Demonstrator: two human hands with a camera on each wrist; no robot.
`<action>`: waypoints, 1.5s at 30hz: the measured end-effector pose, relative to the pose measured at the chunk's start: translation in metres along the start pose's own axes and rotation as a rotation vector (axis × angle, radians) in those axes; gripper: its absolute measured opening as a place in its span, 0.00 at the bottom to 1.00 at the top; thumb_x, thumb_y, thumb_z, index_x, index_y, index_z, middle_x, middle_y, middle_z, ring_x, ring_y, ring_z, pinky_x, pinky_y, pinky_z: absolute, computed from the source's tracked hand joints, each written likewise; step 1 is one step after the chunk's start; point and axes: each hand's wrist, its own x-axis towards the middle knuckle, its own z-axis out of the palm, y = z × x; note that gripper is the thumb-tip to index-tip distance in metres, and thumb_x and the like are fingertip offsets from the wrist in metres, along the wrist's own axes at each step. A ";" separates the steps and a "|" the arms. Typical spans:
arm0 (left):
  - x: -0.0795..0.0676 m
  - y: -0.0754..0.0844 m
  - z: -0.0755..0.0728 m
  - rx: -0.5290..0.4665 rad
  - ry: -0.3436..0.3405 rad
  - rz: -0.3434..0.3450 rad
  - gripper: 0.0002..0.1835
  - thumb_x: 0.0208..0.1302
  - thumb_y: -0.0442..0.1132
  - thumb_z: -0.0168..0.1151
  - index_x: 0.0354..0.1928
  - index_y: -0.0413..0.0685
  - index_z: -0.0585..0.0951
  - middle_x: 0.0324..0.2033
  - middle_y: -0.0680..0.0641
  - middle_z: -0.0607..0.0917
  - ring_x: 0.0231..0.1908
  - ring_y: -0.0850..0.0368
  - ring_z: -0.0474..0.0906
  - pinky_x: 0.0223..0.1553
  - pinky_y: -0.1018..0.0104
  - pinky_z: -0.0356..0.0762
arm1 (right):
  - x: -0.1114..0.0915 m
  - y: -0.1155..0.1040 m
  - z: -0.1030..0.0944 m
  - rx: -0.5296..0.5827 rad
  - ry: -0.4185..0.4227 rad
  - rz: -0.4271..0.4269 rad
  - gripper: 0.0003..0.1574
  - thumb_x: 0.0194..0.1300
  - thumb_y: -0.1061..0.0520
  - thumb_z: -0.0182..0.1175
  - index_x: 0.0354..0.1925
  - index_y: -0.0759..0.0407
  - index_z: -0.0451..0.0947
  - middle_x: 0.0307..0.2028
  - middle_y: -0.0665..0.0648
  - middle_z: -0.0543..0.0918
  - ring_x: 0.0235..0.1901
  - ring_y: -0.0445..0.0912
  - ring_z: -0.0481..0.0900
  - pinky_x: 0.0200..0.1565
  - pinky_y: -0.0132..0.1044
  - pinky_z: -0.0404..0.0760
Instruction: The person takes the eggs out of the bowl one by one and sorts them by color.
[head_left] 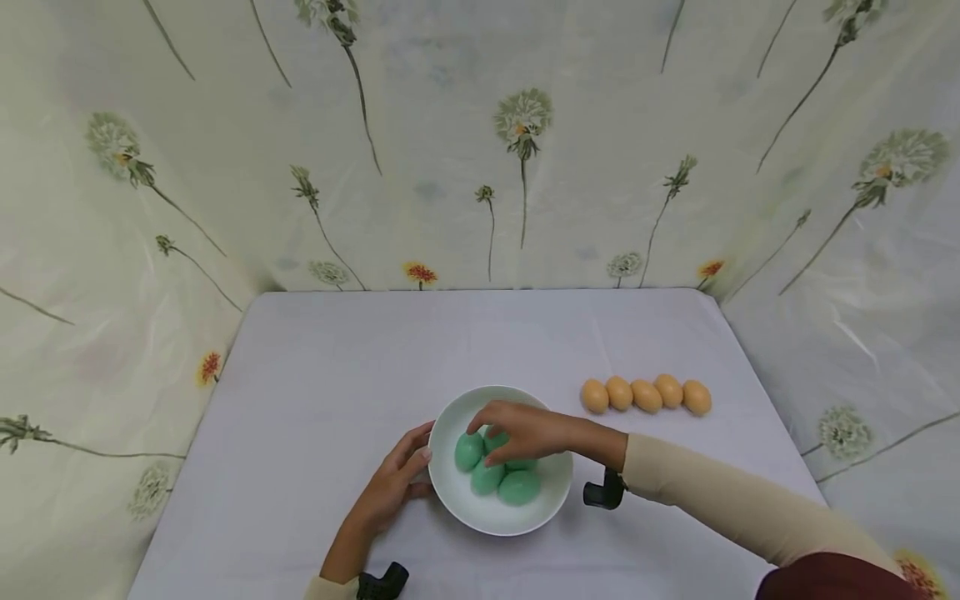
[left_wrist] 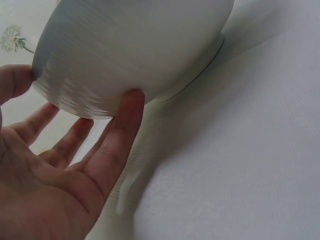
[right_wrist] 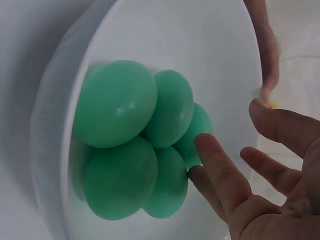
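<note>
A white bowl (head_left: pixel 501 521) stands on the table with several green eggs (head_left: pixel 519 488) clustered inside. My left hand (head_left: pixel 392 485) is at the bowl's left side, fingertips against its outer wall and thumb at the rim. In the left wrist view, the left hand's fingers (left_wrist: pixel 125 117) are spread and fairly straight against the bowl. My right hand (head_left: pixel 532 432) reaches over the bowl from the right, fingers apart and loosely bent above the green eggs. Seen from the right wrist, one fingertip (right_wrist: pixel 206 141) overlaps the farthest egg, and nothing is gripped.
Several orange-brown eggs (head_left: pixel 647 396) lie in a row on the white-clothed table (head_left: pixel 337 358), right of the bowl. A curtain with dandelion prints (head_left: pixel 435 167) hangs behind the table and along both sides. A dark wrist camera (head_left: pixel 603 490) sits below the right wrist.
</note>
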 end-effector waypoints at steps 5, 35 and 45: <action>0.000 0.001 0.000 0.012 0.003 0.008 0.29 0.77 0.49 0.52 0.75 0.55 0.61 0.73 0.42 0.64 0.57 0.53 0.77 0.46 0.53 0.84 | 0.009 -0.003 0.006 -0.025 -0.011 -0.005 0.28 0.62 0.56 0.70 0.59 0.61 0.77 0.57 0.58 0.77 0.55 0.52 0.81 0.59 0.43 0.79; 0.000 0.003 0.002 0.010 -0.009 0.007 0.29 0.77 0.50 0.51 0.76 0.57 0.60 0.74 0.42 0.63 0.61 0.47 0.74 0.49 0.53 0.83 | 0.025 -0.003 0.057 -0.527 0.065 -0.125 0.21 0.62 0.52 0.71 0.53 0.49 0.81 0.57 0.56 0.77 0.51 0.46 0.79 0.53 0.36 0.78; 0.000 -0.001 0.003 0.009 0.003 0.004 0.28 0.77 0.49 0.51 0.75 0.58 0.61 0.73 0.43 0.64 0.60 0.50 0.76 0.49 0.54 0.84 | 0.021 -0.003 0.049 -0.482 0.024 -0.096 0.21 0.64 0.54 0.69 0.55 0.45 0.82 0.60 0.55 0.76 0.53 0.44 0.79 0.52 0.35 0.80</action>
